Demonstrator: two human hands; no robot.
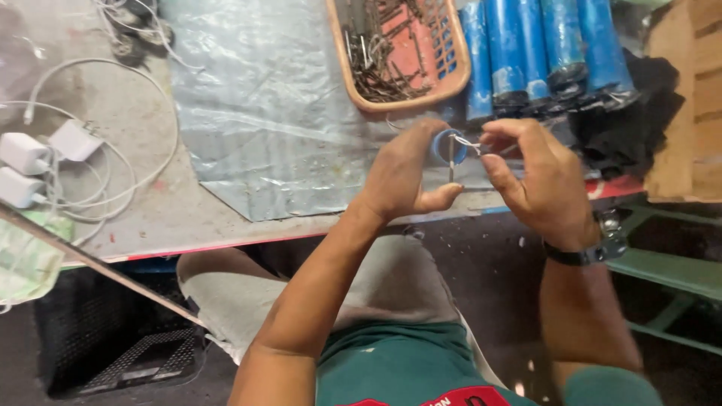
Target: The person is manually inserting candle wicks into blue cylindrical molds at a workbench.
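the left hand [402, 177] pinches a thin dark metal pin [450, 159], held upright just over the table's near edge. right behind it sits a small blue ring [444, 146], also in that hand's grasp as far as can be seen. the right hand [538, 177] has its fingertips closed on a pale, thin wire [470, 143] that runs to the top of the pin. a black watch [590, 252] sits on the right wrist.

an orange basket [459, 71] full of similar dark pins stands just beyond the hands. beside it lie blue tubes [541, 45] with black ends, close behind the right hand. a grey plastic sheet [263, 105] covers the table [150, 210]. white chargers [30, 162] and looped cables [128, 173] lie well off to the left.
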